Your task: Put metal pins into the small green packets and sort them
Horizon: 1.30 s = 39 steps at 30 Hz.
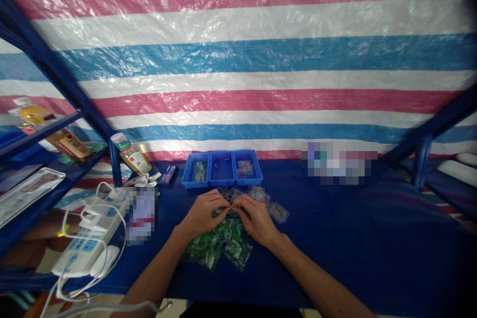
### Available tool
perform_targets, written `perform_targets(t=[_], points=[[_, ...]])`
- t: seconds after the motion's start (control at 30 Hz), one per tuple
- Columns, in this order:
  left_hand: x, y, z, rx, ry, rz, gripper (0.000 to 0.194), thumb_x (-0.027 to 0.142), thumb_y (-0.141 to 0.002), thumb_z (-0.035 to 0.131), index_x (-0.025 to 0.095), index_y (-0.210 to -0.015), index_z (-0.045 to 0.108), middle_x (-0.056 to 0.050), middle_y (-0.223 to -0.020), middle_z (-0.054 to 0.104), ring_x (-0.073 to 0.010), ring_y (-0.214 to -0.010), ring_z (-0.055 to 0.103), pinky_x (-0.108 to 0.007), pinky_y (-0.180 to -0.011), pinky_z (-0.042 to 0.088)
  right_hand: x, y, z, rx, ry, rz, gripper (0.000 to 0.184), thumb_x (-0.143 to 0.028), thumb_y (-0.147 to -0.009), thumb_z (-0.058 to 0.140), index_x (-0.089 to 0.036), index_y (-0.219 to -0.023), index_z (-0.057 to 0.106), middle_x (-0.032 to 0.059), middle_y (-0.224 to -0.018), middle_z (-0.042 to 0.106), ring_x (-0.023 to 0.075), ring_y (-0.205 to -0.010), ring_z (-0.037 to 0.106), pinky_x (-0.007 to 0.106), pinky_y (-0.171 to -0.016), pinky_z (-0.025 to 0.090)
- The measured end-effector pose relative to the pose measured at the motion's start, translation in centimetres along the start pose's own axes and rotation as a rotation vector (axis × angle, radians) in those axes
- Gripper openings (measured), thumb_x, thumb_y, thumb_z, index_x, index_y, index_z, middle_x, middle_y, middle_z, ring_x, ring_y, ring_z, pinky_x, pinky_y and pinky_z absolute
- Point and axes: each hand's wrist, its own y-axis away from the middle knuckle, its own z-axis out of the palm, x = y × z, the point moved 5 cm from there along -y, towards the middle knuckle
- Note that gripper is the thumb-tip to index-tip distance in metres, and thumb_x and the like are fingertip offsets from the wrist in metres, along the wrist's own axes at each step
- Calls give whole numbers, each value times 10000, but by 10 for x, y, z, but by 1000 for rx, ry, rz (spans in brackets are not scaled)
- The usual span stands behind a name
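My left hand (206,212) and my right hand (257,217) meet at the middle of the blue table, thumbs and fingertips pinched together. Whatever they grip between them is too small to make out. Just below lies a pile of small clear bags with green contents (212,243). Behind and beside my right hand are several small clear bags with brownish pieces, one flat bag (278,212) lying to its right. Beyond my hands stands a blue three-part tray (222,185). Its left part holds greenish bags (200,171), the middle a thin piece (222,164), the right a clear bag (245,167).
A white power strip (89,236) with tangled cables lies on the left, near another person's arm (48,231). A bottle (130,154) and a small dark box (169,175) stand farther back. Blue frame posts (421,161) flank the table; striped sheeting (261,99) hangs behind.
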Motion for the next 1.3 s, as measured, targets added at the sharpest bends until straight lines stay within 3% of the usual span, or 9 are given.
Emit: perform_targets(t=[0.9, 1.3], points=[[2, -2, -3, -16, -35, -6, 142, 211, -983, 591, 181, -943, 724, -60, -894, 745, -190, -856, 644, -339, -819, 521, 7, -5, -10, -53, 199, 52, 236, -235, -1065, 462, -214, -891, 621, 39, -845, 647, 196, -777, 642, 293, -707, 464], [-4, 1, -9, 31, -45, -32, 145, 223, -989, 587, 179, -951, 720, -66, -906, 745, -194, -858, 634, -346, -804, 518, 9, -4, -16, 20, 43, 28, 120, -180, -1021, 542, -219, -962, 639, 45, -917, 673, 200, -817, 658, 317, -783, 503]])
